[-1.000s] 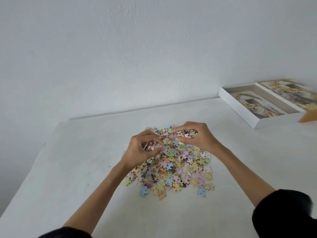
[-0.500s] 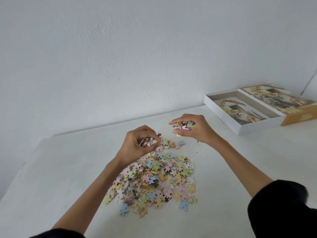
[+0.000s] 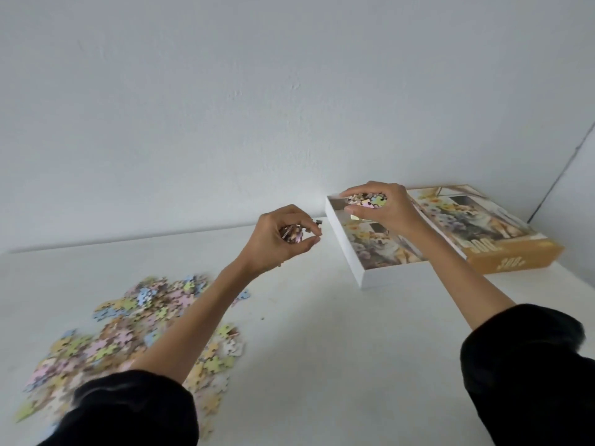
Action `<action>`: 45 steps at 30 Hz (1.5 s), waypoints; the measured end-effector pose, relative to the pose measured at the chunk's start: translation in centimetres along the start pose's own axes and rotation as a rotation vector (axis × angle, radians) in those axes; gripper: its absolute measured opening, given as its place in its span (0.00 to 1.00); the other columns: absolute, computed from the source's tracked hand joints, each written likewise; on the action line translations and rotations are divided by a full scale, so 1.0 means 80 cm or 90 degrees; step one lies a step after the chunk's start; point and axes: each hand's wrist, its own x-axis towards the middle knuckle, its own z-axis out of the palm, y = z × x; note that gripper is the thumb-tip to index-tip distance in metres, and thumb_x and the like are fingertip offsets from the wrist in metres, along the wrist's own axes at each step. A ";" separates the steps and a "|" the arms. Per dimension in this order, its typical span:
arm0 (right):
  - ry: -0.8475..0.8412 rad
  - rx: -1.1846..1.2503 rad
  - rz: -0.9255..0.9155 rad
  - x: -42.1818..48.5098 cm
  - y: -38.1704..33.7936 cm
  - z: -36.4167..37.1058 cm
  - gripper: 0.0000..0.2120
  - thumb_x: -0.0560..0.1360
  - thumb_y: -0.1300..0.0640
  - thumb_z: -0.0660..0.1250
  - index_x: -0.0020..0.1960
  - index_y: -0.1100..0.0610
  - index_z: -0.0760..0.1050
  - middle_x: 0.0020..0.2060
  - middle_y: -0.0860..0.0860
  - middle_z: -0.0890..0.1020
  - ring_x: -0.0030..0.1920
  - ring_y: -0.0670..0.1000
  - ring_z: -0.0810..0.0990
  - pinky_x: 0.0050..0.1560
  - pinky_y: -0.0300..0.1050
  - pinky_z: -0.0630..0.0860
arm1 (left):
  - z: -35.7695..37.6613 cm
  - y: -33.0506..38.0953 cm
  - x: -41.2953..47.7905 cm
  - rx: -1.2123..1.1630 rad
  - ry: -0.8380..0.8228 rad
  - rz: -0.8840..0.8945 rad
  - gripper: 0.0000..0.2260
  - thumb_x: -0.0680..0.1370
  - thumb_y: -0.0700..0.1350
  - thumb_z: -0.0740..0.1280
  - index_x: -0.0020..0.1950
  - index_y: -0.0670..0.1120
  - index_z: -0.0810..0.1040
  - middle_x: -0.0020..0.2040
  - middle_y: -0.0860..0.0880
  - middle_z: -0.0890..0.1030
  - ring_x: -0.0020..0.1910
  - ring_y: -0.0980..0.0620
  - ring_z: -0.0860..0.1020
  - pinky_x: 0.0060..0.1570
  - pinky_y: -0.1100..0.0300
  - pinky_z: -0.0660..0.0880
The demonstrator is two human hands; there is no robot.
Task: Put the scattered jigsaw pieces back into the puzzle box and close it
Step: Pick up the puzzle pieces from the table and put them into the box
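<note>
Head view: right hand (image 3: 383, 209) grips a handful of pieces (image 3: 368, 200) over the open puzzle box (image 3: 386, 275), far right. Left hand (image 3: 277, 243) clutches another handful (image 3: 291, 235) just left of it. Loose jigsaw pieces (image 3: 128, 336) lie near left

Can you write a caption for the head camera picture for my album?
Right hand holds jigsaw pieces over the open puzzle box; left hand grips another handful just short of it.

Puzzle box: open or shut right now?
Open. The white tray sits uncovered, a picture visible inside; the orange lid lies beside it, picture side up.
</note>
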 end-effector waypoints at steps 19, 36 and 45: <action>-0.122 -0.086 0.099 0.057 0.204 -0.070 0.10 0.71 0.50 0.69 0.52 0.50 0.80 0.52 0.46 0.81 0.54 0.43 0.76 0.58 0.41 0.69 | 0.204 -0.049 0.131 0.235 -0.248 0.081 0.08 0.70 0.52 0.72 0.45 0.49 0.83 0.47 0.51 0.79 0.42 0.56 0.74 0.41 0.64 0.65; -0.039 -0.034 0.089 0.050 0.180 -0.056 0.04 0.74 0.52 0.66 0.46 0.49 0.80 0.42 0.43 0.82 0.45 0.37 0.78 0.47 0.25 0.71 | 0.197 -0.042 0.118 0.192 -0.205 0.089 0.15 0.74 0.56 0.63 0.39 0.49 0.82 0.37 0.50 0.80 0.38 0.54 0.72 0.41 0.59 0.68; 0.001 -0.062 0.116 0.038 0.145 -0.047 0.07 0.75 0.57 0.66 0.48 0.58 0.80 0.43 0.50 0.83 0.43 0.39 0.77 0.41 0.20 0.67 | 0.179 -0.037 0.107 0.288 -0.294 0.087 0.25 0.74 0.58 0.47 0.46 0.49 0.81 0.46 0.49 0.78 0.50 0.50 0.69 0.48 0.58 0.56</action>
